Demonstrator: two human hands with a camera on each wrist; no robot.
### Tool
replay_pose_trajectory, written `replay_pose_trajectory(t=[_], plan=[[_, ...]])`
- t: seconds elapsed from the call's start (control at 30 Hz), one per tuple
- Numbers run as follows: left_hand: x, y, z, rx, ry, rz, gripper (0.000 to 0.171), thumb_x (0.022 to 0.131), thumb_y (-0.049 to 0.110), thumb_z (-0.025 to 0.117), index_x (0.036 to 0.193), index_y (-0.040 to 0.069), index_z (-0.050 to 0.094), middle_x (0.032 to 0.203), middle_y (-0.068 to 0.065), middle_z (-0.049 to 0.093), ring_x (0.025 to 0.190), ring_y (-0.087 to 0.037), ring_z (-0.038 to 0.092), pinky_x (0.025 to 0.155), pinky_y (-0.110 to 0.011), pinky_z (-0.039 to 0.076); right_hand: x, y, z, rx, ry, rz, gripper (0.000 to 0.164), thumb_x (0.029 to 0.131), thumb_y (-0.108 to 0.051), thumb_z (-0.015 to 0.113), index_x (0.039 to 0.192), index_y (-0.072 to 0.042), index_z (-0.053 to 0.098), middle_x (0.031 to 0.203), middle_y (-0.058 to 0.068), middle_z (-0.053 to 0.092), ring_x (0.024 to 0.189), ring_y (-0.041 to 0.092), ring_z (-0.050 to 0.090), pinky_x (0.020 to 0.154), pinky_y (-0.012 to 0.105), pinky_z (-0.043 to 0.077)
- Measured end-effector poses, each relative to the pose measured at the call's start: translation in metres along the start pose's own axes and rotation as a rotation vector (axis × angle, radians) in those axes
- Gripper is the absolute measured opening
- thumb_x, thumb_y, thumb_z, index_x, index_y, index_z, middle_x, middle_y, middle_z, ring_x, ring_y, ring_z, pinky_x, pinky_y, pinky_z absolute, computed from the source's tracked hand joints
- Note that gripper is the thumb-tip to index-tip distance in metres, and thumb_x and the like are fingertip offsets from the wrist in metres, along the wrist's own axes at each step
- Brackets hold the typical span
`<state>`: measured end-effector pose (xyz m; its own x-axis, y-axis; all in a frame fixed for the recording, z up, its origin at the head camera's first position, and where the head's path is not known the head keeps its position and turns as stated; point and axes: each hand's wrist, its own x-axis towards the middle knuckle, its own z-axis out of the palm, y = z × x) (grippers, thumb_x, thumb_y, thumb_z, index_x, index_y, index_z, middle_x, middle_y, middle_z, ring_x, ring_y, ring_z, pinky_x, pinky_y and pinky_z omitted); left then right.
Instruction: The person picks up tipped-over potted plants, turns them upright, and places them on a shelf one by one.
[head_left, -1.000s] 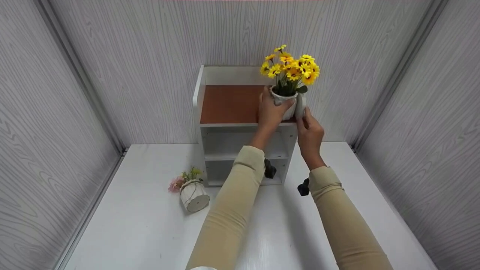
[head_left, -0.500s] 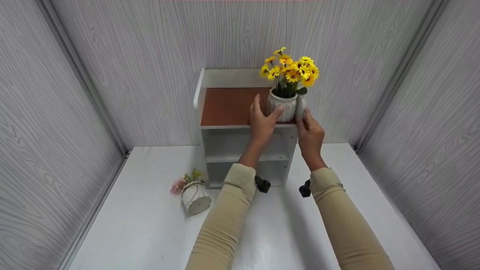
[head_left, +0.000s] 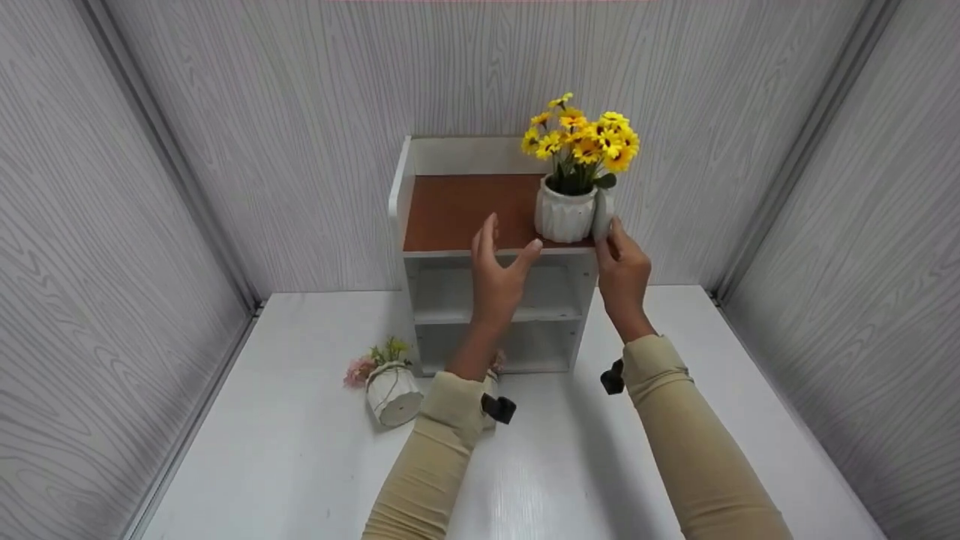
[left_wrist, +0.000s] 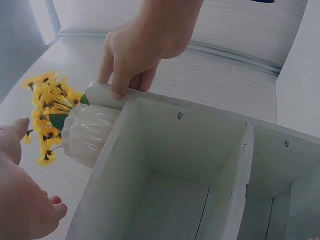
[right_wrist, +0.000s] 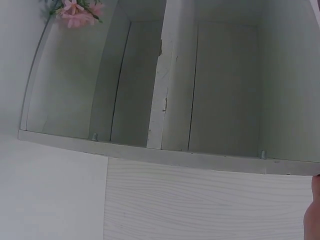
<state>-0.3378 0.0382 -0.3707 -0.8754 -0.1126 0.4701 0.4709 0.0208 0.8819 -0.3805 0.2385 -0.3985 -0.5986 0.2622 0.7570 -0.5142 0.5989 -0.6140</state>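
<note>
From my head I see the shelf (head_left: 465, 214) on the white table (head_left: 300, 472); my left hand (head_left: 496, 285) grips nothing, its thumb and fingers spread before the shelf's front edge; my right hand (head_left: 624, 274) grips the shelf by its right wall (head_left: 603, 214); the pot (head_left: 566, 217) of yellow flowers (head_left: 585, 142) stands upright on the shelf's brown top, at the right front corner just beside that wall; a tipped pot (head_left: 394, 394) lies left of the shelf's foot, base towards me; another pot (head_left: 490, 390) is mostly hidden by my left sleeve (head_left: 450, 420), before the shelf.

From my left wrist, right thumb and fingers curl over the shelf's wall next to the pot; my left palm is apart from the shelf.

From my right wrist, pink flowers (right_wrist: 77, 14) show at the shelf's lower compartment; only a sliver of my right hand appears, beside the shelf's wall.
</note>
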Motion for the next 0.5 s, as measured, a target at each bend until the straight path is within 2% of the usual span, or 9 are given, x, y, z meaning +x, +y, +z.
replay_pose_trajectory(t=[0.23,0.4,0.5], plan=[[-0.025,-0.012,-0.019,0.027,0.033,-0.003,0.082,0.093,0.040,0.072,0.158,0.011,0.031,0.159,-0.007,0.032,0.147,-0.024,0.034,0.119,-0.043,0.034,0.002,-0.001,-0.002,0.006,0.013,-0.005,0.044,0.099,-0.010,0.064,0.141,-0.004,0.056,0.121,0.020,0.069,0.113,0.029,0.067,0.093,0.044,0.054],[-0.043,-0.026,-0.044,0.042,0.063,-0.039,0.082,0.092,0.040,0.073,0.158,0.012,0.031,0.159,-0.009,0.032,0.147,-0.025,0.033,0.116,-0.049,0.036,-0.001,-0.002,-0.002,0.020,-0.005,0.011,0.044,0.100,-0.012,0.063,0.142,-0.004,0.055,0.123,0.019,0.069,0.114,0.028,0.066,0.093,0.044,0.054],[-0.053,-0.035,-0.061,0.070,0.103,-0.065,0.082,0.091,0.042,0.074,0.156,0.012,0.034,0.157,-0.010,0.034,0.147,-0.027,0.034,0.114,-0.052,0.038,-0.003,-0.003,-0.002,0.027,-0.013,0.025,0.044,0.100,-0.012,0.063,0.143,-0.004,0.055,0.124,0.019,0.068,0.115,0.027,0.066,0.094,0.043,0.054]])
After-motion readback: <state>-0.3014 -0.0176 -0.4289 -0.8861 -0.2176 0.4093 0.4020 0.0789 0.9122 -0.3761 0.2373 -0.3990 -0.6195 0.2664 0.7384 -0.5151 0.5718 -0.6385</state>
